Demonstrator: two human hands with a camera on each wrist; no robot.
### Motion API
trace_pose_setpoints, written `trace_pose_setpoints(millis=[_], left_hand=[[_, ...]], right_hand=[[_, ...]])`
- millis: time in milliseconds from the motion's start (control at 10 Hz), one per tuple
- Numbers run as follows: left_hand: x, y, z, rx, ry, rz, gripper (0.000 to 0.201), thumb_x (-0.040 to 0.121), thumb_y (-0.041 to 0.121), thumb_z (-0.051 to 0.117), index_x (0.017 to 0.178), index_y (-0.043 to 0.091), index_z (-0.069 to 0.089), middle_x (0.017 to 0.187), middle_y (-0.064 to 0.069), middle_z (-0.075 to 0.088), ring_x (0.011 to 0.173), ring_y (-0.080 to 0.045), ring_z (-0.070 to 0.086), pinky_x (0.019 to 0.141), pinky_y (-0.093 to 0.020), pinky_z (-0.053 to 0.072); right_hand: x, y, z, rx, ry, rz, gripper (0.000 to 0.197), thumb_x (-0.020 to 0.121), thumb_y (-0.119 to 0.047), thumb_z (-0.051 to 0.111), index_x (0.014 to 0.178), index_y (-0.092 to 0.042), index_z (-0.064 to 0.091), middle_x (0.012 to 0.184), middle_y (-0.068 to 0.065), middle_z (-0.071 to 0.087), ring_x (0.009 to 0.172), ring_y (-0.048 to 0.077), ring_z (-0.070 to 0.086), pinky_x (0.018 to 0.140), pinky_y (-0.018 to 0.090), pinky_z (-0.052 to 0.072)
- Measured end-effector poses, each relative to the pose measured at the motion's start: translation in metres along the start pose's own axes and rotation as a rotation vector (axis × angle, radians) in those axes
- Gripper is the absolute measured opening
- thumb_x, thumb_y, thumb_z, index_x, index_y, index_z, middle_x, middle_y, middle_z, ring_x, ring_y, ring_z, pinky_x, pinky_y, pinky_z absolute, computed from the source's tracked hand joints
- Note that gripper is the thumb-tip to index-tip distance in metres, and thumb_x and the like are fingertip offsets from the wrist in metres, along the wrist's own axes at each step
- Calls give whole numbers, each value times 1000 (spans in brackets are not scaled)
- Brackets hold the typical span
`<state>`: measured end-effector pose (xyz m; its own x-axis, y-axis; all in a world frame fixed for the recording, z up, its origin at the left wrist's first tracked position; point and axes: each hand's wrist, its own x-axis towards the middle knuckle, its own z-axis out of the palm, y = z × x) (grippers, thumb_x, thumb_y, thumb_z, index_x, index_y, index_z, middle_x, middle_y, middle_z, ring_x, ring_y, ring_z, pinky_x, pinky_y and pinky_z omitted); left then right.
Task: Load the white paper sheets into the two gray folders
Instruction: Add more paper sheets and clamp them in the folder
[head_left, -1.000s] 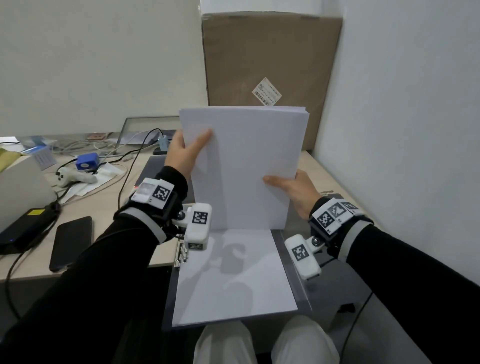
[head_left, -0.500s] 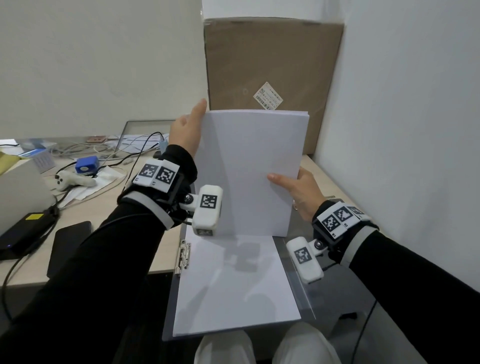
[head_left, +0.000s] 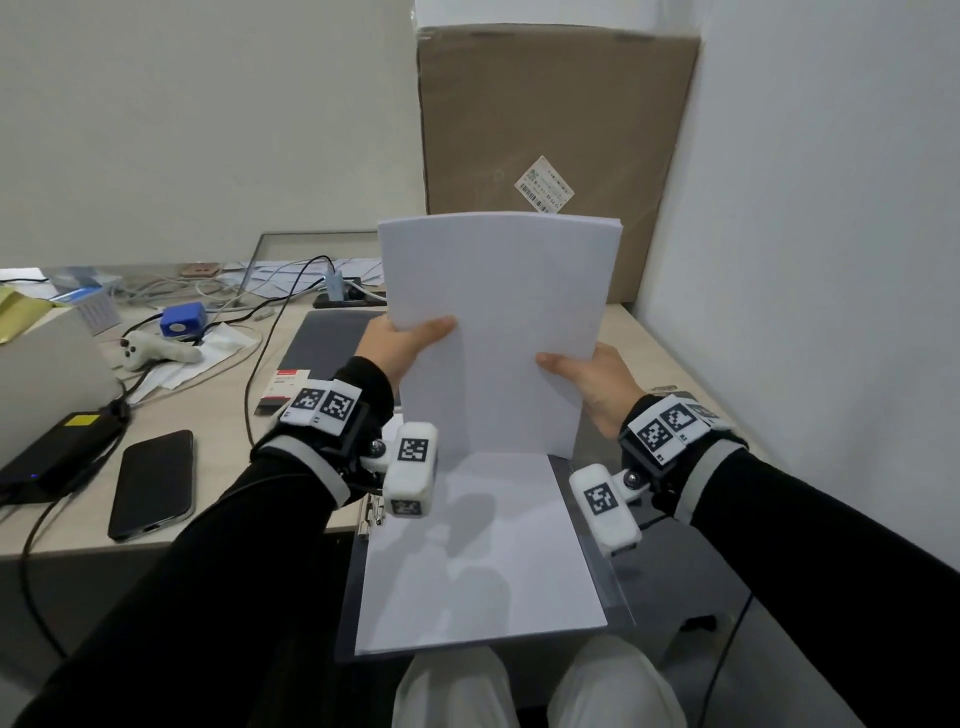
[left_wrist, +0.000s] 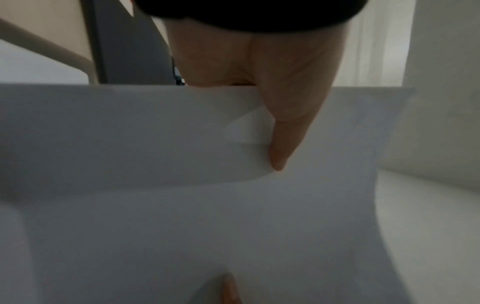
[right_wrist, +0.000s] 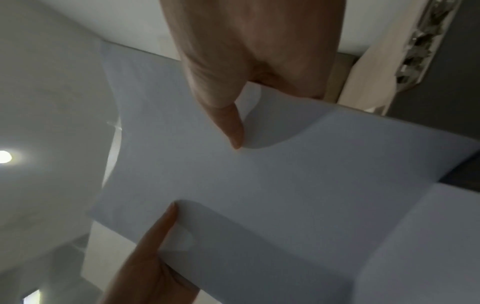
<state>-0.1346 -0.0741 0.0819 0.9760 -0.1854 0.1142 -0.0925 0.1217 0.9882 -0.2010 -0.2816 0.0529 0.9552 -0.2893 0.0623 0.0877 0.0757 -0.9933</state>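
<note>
Closest to the person, an open gray folder (head_left: 615, 582) lies across the lap and the surface (head_left: 218, 457) edge, with white sheets (head_left: 478, 561) lying flat in it. Just above it, a stack of white paper (head_left: 498, 332) stands upright, its lower edge close over the flat sheets. The left hand (head_left: 400, 348) pinches the stack's left edge, thumb on the near face and fingers behind; the right hand (head_left: 592, 384) pinches the right edge lower down in the same way. Left of the hands a dark phone (head_left: 150, 483) lies on the surface, and behind the stack lies a second gray folder (head_left: 327, 343). Farthest back, a large cardboard box (head_left: 556, 130) leans against the wall.
</note>
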Motion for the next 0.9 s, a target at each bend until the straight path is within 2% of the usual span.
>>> trace_pose_setpoints(millis=[100, 200, 300, 400, 500, 600, 700, 800, 900], left_hand=[[-10, -18, 0, 45, 15, -118, 12, 80, 7, 70, 90, 11, 67, 98, -10, 70, 77, -20, 67, 86, -37, 54], [-18, -26, 4, 55, 56, -140, 27, 79, 9, 72, 105, 8, 65, 108, -15, 67, 94, -26, 65, 97, -42, 50], [-17, -15, 13, 67, 37, -135, 17, 79, 9, 72, 96, 9, 67, 94, -10, 68, 93, -27, 64, 95, -42, 50], [-16, -7, 30, 92, -85, -208, 11, 83, 10, 68, 93, 7, 66, 92, -10, 67, 89, -29, 64, 93, -43, 52], [-24, -17, 55, 167, -246, -322, 5, 92, 6, 54, 91, 7, 59, 87, -7, 63, 76, -22, 62, 72, -33, 54], [-33, -43, 82, 293, -367, -439, 13, 92, -3, 47, 91, 5, 58, 85, -7, 62, 78, -23, 61, 80, -38, 53], [-41, -70, 110, 370, -382, -531, 20, 89, -7, 48, 106, -4, 59, 83, -10, 62, 83, -27, 62, 89, -42, 52], [-48, -89, 135, 495, -374, -565, 15, 89, -1, 52, 102, -5, 58, 99, -19, 64, 99, -32, 62, 92, -45, 53], [-50, -100, 154, 652, -411, -540, 38, 84, 12, 57, 116, -9, 57, 118, -22, 63, 108, -36, 62, 98, -44, 49]], right_hand=[[-1, 18, 2, -120, -7, 73, 32, 85, 2, 62, 117, 2, 61, 124, 22, 62, 108, 33, 62, 101, 47, 46], [-6, 19, 0, -168, 17, 62, 29, 88, 1, 58, 117, 3, 60, 121, 21, 63, 102, 27, 62, 99, 44, 48], [-9, 8, -13, -175, 42, 36, 32, 89, -3, 59, 120, 3, 59, 121, 20, 64, 104, 29, 63, 99, 47, 48], [-11, -5, -42, -213, 37, 105, 37, 89, -1, 58, 125, 7, 55, 126, 22, 60, 113, 36, 60, 101, 49, 46], [-17, -9, -82, -247, 49, 260, 40, 91, 3, 53, 130, 5, 50, 129, 21, 58, 114, 38, 57, 103, 52, 42], [-28, 5, -127, -373, 85, 419, 39, 91, 0, 54, 129, 3, 50, 128, 22, 58, 112, 36, 58, 102, 51, 43], [-41, 23, -159, -453, 63, 551, 34, 91, -2, 53, 125, 2, 51, 122, 24, 59, 104, 38, 62, 99, 49, 46], [-53, 35, -181, -436, 146, 627, 30, 97, 1, 39, 125, -4, 48, 120, 18, 57, 95, 34, 61, 95, 48, 43], [-46, 56, -219, -550, 240, 616, 44, 89, -3, 54, 133, -1, 48, 137, 19, 51, 121, 37, 54, 105, 48, 43]])
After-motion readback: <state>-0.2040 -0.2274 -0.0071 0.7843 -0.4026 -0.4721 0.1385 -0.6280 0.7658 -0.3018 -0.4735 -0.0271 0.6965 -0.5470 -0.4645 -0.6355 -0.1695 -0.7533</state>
